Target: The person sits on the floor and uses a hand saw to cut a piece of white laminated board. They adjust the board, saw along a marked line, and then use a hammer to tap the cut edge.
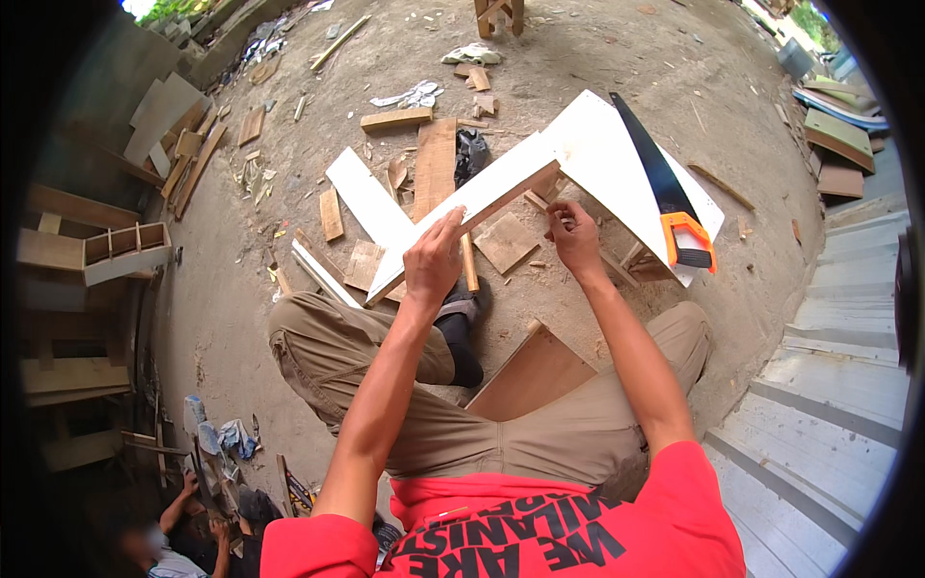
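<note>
A long, narrow white board (pixel 501 180) with a bare wooden edge slants across in front of me, its far end resting on a wider white panel (pixel 602 144). My left hand (pixel 434 258) grips the near part of the narrow board, fingers over its white face. To the right of the board's wooden edge, my right hand (pixel 575 237) is raised with its fingers curled together. Whatever lies in those fingers, if anything, is too small to make out. On the wide panel lies a handsaw (pixel 655 173) with a black blade and an orange-and-black handle.
Another white board (pixel 371 197), a brown plank (pixel 436 169), a black plastic bag (pixel 471 154) and wood offcuts (pixel 507 243) lie on the ground. A brown panel (pixel 535 376) sits between my legs. Wooden drawers (pixel 125 252) stand left; corrugated metal (pixel 819 385) runs right. Other people (pixel 207 530) are lower left.
</note>
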Demonstrator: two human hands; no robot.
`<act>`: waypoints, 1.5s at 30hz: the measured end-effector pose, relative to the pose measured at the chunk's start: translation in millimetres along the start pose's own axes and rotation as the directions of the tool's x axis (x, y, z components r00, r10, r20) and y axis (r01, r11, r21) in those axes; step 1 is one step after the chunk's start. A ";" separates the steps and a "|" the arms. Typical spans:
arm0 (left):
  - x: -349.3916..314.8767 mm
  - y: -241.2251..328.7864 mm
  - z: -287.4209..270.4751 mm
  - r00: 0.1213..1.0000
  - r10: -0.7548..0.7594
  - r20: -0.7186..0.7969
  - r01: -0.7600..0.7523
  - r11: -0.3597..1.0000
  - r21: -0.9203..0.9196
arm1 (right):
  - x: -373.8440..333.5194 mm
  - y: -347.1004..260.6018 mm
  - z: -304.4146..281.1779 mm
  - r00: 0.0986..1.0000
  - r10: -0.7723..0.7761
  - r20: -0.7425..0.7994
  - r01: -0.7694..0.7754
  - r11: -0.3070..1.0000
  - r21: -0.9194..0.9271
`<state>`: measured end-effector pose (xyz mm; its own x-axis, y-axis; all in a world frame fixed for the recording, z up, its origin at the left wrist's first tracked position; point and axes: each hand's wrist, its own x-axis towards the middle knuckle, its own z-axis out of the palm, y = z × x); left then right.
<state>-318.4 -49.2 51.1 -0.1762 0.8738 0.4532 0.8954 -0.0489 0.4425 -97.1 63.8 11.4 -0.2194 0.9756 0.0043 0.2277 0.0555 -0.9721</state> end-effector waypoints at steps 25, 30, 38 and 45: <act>-3.1 232.2 14.1 0.982 0.091 -0.166 -0.177 0.753 -0.634 | -110.5 -152.5 -165.3 0.811 0.003 -0.585 0.262 0.892 0.368; -1.4 261.6 14.1 0.997 0.068 -0.035 -0.069 0.598 -0.798 | -127.9 -158.4 -196.8 0.851 -0.089 -0.517 0.255 0.931 0.260; -0.4 309.1 -12.6 0.996 -0.029 0.086 0.089 0.127 -0.988 | -156.0 -171.5 -233.6 0.948 -0.115 -0.296 0.148 0.985 0.090; 60.9 260.2 -5.7 0.957 0.085 -0.276 -0.251 0.717 -0.650 | -165.6 -192.7 -197.7 0.998 -0.002 -0.056 0.003 1.000 0.021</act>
<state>-98.5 -11.4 198.3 -0.2058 0.6987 0.6852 0.4201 -0.5693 0.7067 83.0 -66.5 244.4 -0.1659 0.9860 0.0191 0.2069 0.0538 -0.9769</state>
